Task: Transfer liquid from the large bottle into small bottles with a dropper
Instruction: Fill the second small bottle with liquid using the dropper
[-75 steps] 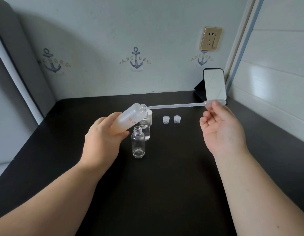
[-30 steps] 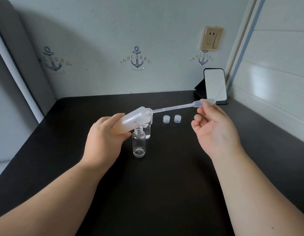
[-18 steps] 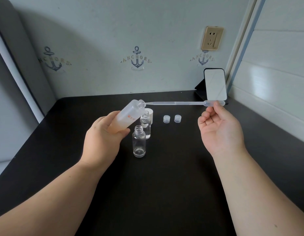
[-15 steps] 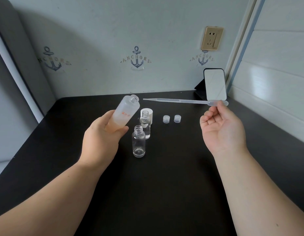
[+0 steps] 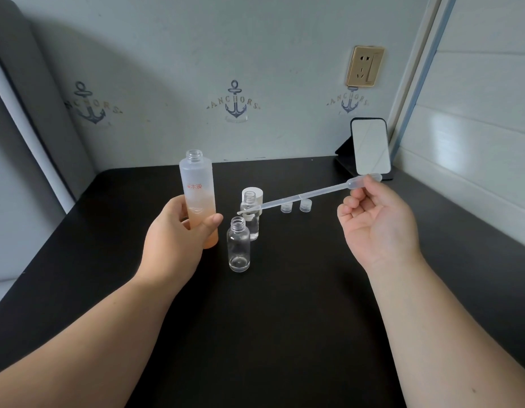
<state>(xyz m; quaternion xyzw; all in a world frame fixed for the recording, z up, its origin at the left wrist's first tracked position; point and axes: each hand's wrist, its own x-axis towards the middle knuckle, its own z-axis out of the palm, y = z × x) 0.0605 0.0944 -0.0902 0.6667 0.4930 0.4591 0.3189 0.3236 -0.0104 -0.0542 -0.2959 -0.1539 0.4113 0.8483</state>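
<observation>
My left hand (image 5: pixel 174 240) grips the large frosted bottle (image 5: pixel 198 189), uncapped and upright, with red lettering and a peach lower part. My right hand (image 5: pixel 376 225) pinches the bulb of a long clear plastic dropper (image 5: pixel 302 197). The dropper slants down to the left, and its tip hangs just above and behind the mouth of the near small clear bottle (image 5: pixel 239 245). That bottle stands open on the black table (image 5: pixel 284 319). A second small clear bottle (image 5: pixel 251 216) stands open right behind it.
A white cap (image 5: pixel 253 192) sits behind the far small bottle. Two small clear caps (image 5: pixel 296 206) lie to its right. A small mirror on a black stand (image 5: pixel 370 147) leans at the back right corner. Walls close off the table at the back and right.
My left hand has tipped the large bottle from slanted to upright. The dropper has come out of its mouth and swung down left, so its tip is now over the near small bottle.
</observation>
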